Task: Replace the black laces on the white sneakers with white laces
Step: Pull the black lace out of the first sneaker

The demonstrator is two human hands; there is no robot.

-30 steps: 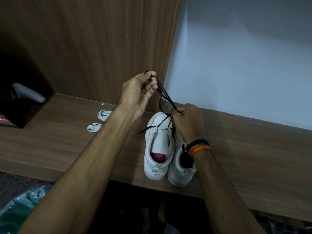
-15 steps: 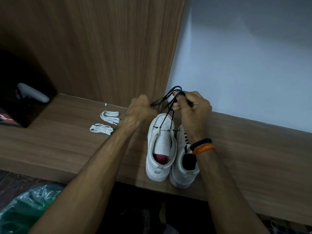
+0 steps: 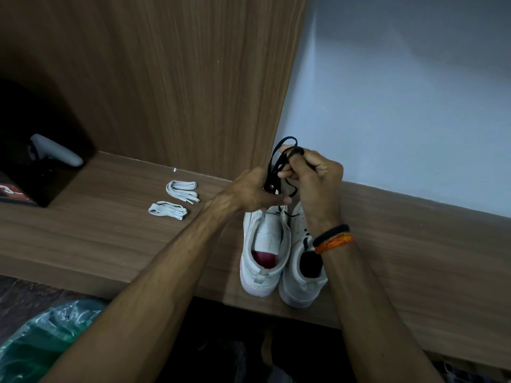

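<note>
Low in the middle of the frame, two white sneakers [image 3: 282, 258] stood side by side on the wooden shelf [image 3: 96, 239]. Just above them, the left hand [image 3: 249, 193] and right hand [image 3: 318, 178] both pinched a bunched black lace [image 3: 278, 161]. It looked soft, light and floppy, best held near its ends. Farther left lay two white laces [image 3: 174, 200], folded up

Arms: bare to past the elbows, no sleeves in view.
Left hand [image 3: 250, 193]: no rings or bands showing.
Right hand [image 3: 318, 183]: bare as well.
Right wrist: black band [image 3: 330, 234] beside orange thread band [image 3: 334, 242], touching.
</note>
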